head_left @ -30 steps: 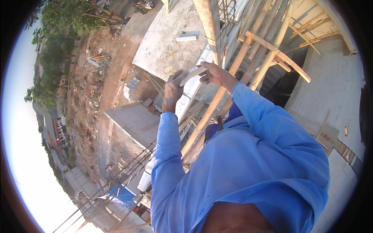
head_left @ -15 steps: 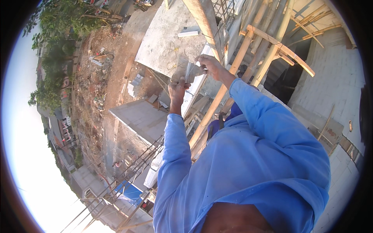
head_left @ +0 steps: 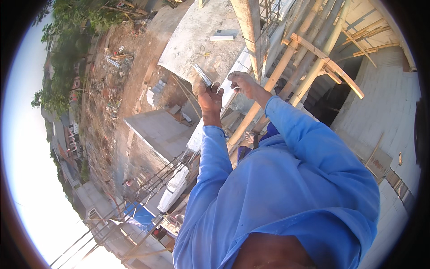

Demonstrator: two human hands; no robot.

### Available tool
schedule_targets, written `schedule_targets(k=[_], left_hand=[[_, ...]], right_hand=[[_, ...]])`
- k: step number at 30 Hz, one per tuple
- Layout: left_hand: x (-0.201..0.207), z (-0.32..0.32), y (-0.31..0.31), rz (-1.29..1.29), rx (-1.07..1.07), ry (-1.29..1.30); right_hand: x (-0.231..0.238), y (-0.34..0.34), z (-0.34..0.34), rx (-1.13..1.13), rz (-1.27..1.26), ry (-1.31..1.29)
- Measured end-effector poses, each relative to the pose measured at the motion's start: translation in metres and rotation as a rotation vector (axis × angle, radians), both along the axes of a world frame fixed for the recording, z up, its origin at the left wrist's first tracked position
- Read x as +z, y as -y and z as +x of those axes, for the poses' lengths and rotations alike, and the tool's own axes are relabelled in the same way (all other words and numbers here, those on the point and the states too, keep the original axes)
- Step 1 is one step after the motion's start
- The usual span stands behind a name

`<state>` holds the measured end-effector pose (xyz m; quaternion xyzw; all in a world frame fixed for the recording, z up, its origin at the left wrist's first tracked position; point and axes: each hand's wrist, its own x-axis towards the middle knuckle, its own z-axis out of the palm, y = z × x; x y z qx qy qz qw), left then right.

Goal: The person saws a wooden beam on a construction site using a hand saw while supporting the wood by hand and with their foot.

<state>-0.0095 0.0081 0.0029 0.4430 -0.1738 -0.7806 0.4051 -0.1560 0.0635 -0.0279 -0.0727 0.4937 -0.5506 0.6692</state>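
My left hand (head_left: 210, 101) is closed on a slim, shiny silvery piece (head_left: 203, 75), which sticks out past the fingers toward the upper left. A dull brownish patch shows beside it, and its exact kind I cannot make out. Just to the right, my right hand (head_left: 246, 85) is raised with bent fingers, the tips apart, and nothing visible between them. The two hands do not touch. Below them runs a pale, narrow ledge (head_left: 235, 67) along the edge of a rough concrete slab (head_left: 188, 38).
Wooden poles (head_left: 268, 92) run diagonally close by my right arm, with a crosspiece (head_left: 329, 58) on them. Behind is a dark stair opening (head_left: 333, 98). Thin rebar (head_left: 152, 188) juts out at lower left. Rubble ground (head_left: 116, 98) lies far below.
My right hand has come off the silvery piece, which both hands held before. My left hand now has it alone, turned to point up and left. The view has shifted slightly.
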Motion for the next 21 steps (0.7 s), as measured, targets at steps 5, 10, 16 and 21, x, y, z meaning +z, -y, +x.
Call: schedule_targets(k=[5, 10, 16, 21], left_hand=[[-0.002, 0.033, -0.012, -0.026, -0.133, -0.084], [0.0, 0.083, -0.03, 0.0, -0.135, 0.048], [0.007, 0.138, -0.04, 0.022, -0.162, 0.844], [0.014, 0.16, -0.05, -0.034, 0.276, 0.744]], right_hand=[[-0.015, 0.009, 0.001, 0.008, 0.087, -0.07], [-0.019, 0.003, 0.002, 0.044, 0.063, -0.203], [-0.031, 0.0, 0.024, 0.154, 0.059, -0.304], [-0.025, 0.01, 0.051, 0.345, 0.123, -0.382]])
